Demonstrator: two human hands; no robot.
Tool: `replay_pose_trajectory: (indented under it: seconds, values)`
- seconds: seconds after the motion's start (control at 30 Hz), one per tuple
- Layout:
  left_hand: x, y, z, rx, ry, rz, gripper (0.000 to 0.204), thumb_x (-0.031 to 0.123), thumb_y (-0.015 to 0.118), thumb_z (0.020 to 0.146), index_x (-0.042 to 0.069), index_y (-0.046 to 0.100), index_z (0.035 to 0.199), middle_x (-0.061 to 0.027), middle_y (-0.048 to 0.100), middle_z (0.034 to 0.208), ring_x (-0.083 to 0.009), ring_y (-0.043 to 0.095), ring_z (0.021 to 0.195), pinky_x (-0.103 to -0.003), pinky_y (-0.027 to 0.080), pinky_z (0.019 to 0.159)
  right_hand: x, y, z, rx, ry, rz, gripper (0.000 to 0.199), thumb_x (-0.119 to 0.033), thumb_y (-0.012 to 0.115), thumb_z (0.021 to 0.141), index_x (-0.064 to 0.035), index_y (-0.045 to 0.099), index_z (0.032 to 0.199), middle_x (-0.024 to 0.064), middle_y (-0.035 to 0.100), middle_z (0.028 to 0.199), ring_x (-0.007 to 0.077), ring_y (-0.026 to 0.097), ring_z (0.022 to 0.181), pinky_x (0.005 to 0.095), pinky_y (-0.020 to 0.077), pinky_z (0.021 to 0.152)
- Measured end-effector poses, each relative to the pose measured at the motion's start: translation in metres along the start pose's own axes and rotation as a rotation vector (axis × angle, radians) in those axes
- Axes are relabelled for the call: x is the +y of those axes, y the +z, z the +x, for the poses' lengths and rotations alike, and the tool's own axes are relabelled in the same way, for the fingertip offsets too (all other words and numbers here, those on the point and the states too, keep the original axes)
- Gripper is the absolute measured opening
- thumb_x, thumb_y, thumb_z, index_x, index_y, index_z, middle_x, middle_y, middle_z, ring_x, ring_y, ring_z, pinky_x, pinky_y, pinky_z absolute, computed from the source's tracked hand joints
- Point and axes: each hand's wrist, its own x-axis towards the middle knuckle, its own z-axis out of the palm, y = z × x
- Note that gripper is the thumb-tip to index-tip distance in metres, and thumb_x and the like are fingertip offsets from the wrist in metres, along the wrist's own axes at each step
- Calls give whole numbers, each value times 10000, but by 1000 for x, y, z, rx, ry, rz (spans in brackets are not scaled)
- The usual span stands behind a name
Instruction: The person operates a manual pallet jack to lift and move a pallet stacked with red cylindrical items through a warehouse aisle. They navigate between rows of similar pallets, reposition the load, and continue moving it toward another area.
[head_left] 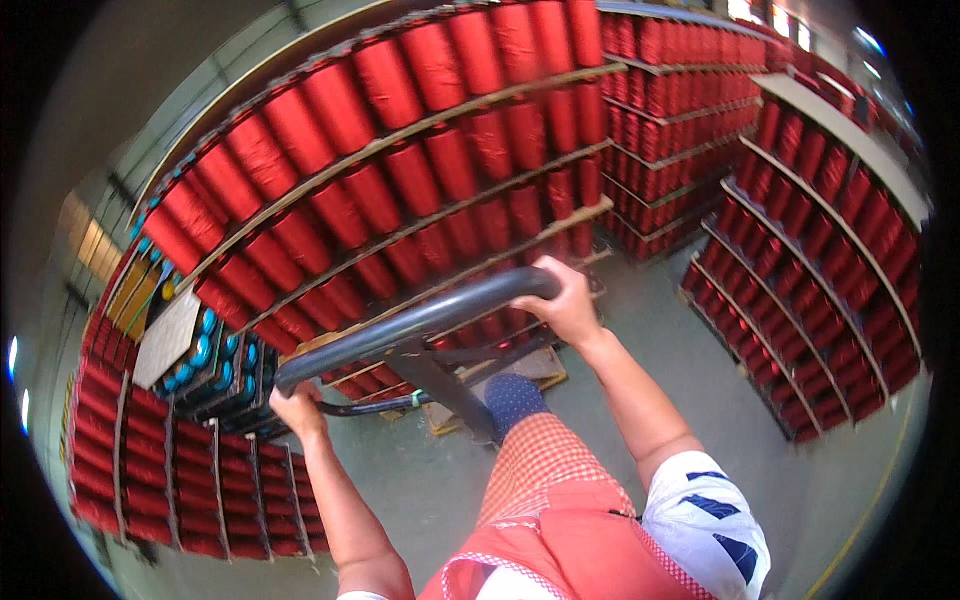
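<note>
A thick dark metal handlebar (430,317) runs slantwise across the middle of the head view, with a wide post (447,388) going down from it towards the floor. My left hand (298,408) grips its left end, which is the lower and nearer one in the picture. Around the right end my right hand (565,303) is closed, thumb towards me. Below the bar passes a thinner black curved tube (370,408) with a small green tie. What the post stands on is mostly hidden.
Just beyond the handlebar rises a tall stack of red cylinders (400,85) in tiers divided by boards. Similar stacks stand at the right (800,250) and lower left (200,480). Blue-ended rolls (205,350) lie at the left. A wooden pallet (545,372) is near my foot.
</note>
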Motion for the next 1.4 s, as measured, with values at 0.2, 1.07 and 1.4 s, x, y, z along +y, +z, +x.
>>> replay_pose_trajectory:
  seconds: [0.2,1.07,1.4]
  values:
    - [9,11,-2,-1,6,-41,83,-32,578,739,1,641,781,-1,557,598,-79,477,469,-249,352,433,13,-6,1,36,48,-12,278,-131,834,714,-43,610,854,-15,585,733,62,516,681,247,443,610]
    - [33,12,-16,161,88,99,226,169,736,696,-6,592,692,-212,626,710,-369,643,692,-423,475,616,-26,19,-7,107,-36,72,129,-33,617,841,17,524,767,67,522,581,149,454,449,272,389,428]
    - [32,15,-6,188,110,103,187,166,745,694,12,651,744,-178,657,707,-287,664,685,-393,489,634,31,-8,14,152,62,-43,258,-255,595,969,-32,552,1090,-36,458,691,42,380,541,209,276,458]
